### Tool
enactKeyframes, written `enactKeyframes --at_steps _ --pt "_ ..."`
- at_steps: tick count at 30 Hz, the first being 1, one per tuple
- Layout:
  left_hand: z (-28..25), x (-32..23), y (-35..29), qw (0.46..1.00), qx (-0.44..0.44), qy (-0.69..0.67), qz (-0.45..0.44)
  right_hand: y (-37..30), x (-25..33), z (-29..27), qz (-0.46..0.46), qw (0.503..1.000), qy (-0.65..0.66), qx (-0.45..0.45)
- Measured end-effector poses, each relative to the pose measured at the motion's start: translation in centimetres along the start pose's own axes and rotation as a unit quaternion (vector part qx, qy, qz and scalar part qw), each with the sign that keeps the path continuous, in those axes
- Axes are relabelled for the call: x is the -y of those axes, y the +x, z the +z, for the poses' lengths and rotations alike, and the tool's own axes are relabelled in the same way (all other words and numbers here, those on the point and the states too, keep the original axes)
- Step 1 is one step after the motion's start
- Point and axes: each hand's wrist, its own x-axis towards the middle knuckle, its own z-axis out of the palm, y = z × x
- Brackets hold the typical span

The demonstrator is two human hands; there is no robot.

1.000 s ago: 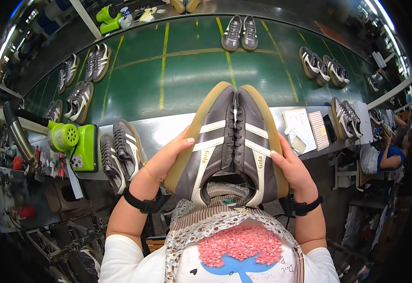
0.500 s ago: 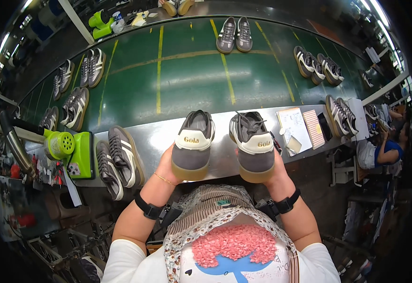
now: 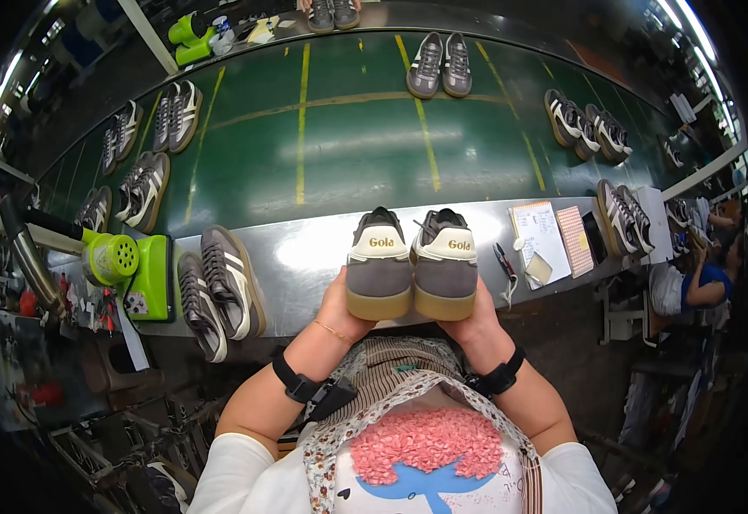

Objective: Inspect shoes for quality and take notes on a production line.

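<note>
Two grey sneakers with white heel tabs and gum soles are held up side by side, heels toward me. My left hand (image 3: 345, 310) grips the left sneaker (image 3: 379, 272) from its outer side, and its fingers are mostly hidden behind the shoe. On the other side, my right hand (image 3: 471, 319) is closed round the right sneaker (image 3: 445, 274) in the same way. The two shoes are about touching at the soles. Below and beyond them lies the metal bench edge (image 3: 305, 248).
A pair of grey sneakers (image 3: 228, 283) sits left on the bench beside a bright green machine (image 3: 149, 278). Right lie a notebook (image 3: 538, 231), a pen-like tool (image 3: 505, 259) and another pair (image 3: 618, 218). More pairs stand on the green conveyor (image 3: 348, 158); a co-worker's hand (image 3: 307, 7) touches shoes at the far side.
My hands have brought the two sneakers together from apart, both still held. The pen-like tool at right now shows fully. Across the belt, the co-worker's shoes have turned round.
</note>
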Motion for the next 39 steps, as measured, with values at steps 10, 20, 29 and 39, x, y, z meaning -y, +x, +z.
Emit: enactKeyframes --at_steps 10,20,29,39 --pt "-11.2 -1.9 4.0 0.821 -0.145 0.533 0.147 6.0 0.4 -9.1 -0.219 0.736 -0.632 -0.106" --pt "-16.0 -5.6 -5.7 0.36 -0.388 0.717 0.454 2.9 -3.1 -4.2 -0.296 0.308 -0.896 0.12" --pt "-18.7 -11.9 -12.9 0.287 -0.512 0.793 0.162 6.3 -4.4 -5.3 -0.253 0.307 -0.909 0.125" --pt "-23.8 -14.3 -16.4 0.374 -0.482 0.781 0.135 12.1 16.8 -1.4 -0.387 0.182 -0.9 0.085"
